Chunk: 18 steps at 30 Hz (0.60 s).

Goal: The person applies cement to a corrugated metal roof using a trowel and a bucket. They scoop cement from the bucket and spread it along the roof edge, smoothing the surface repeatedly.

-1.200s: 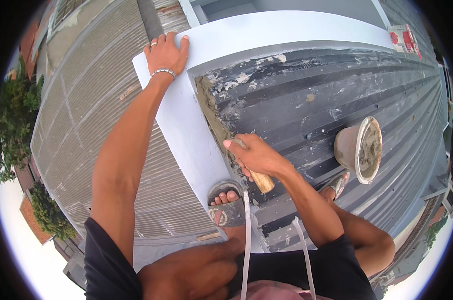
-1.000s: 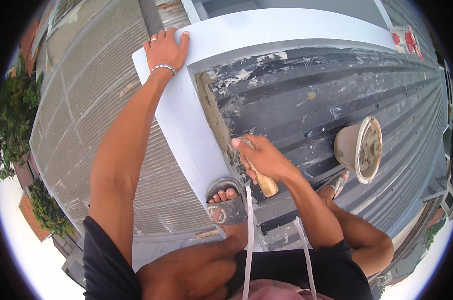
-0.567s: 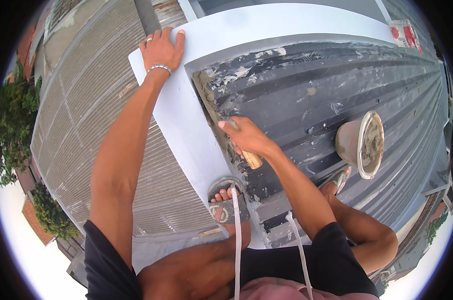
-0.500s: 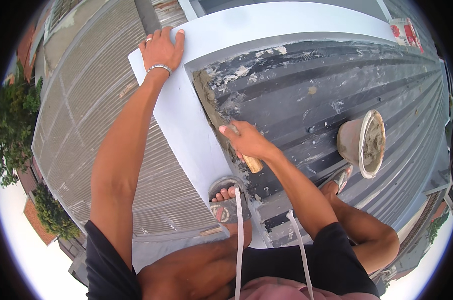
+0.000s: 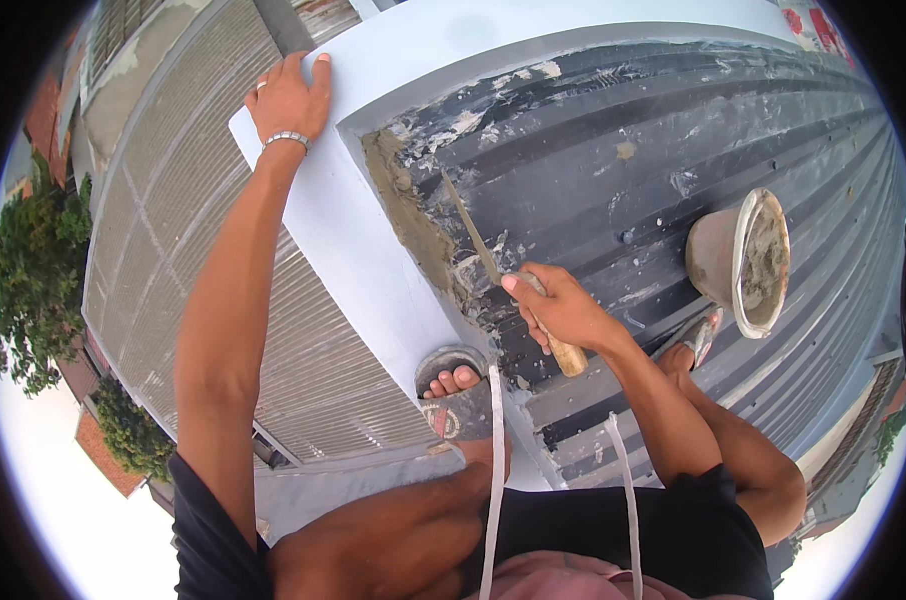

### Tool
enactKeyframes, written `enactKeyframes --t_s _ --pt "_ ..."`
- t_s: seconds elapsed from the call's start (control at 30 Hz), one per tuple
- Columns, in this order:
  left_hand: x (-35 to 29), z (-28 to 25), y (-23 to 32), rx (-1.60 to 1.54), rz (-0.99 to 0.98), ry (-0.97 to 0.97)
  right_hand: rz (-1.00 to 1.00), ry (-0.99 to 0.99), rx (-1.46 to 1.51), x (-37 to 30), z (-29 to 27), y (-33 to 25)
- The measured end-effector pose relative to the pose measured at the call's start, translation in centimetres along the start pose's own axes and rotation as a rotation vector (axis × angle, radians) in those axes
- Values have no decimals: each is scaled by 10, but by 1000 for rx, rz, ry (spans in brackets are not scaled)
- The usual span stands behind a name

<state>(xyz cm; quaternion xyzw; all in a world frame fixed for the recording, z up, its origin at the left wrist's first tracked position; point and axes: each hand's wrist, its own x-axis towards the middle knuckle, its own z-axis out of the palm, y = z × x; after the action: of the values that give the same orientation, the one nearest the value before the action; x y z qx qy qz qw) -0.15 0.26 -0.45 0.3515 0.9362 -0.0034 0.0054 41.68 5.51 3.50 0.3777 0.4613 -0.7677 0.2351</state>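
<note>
One wooden-handled trowel point(image 5: 481, 245) sits mid-view, blade toward eleven o'clock, the right hand point(image 5: 565, 308) wrapped around its handle. At ten o'clock from it lie grey mortar point(image 5: 415, 222) and, farther, the left hand point(image 5: 291, 102), spread on the white ledge point(image 5: 358, 255); at three, a bucket point(image 5: 711, 255).

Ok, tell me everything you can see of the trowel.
The trowel has a tapering grey-brown blade, seen nearly edge-on, and a rounded handle that looks wooden, its end pale yellow-brown. The right hand grips the handle. The blade points toward the upper left of the picture, over the dark ribbed roof, right of the mortar strip. Whether it touches the roof I cannot tell.
</note>
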Motion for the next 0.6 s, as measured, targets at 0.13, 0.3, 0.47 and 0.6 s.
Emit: enactKeyframes --t_s 0.13,0.3,0.47,0.6 --pt "0 1 1 3 -4 8 -133 75 -232 26 0 0" --pt "0 1 1 2 -4 -10 -275 193 -389 29 36 21" --pt "0 3 0 17 -10 27 -212 197 -420 38 46 47" --pt "1 2 4 1 -16 20 -217 313 -538 38 50 60"
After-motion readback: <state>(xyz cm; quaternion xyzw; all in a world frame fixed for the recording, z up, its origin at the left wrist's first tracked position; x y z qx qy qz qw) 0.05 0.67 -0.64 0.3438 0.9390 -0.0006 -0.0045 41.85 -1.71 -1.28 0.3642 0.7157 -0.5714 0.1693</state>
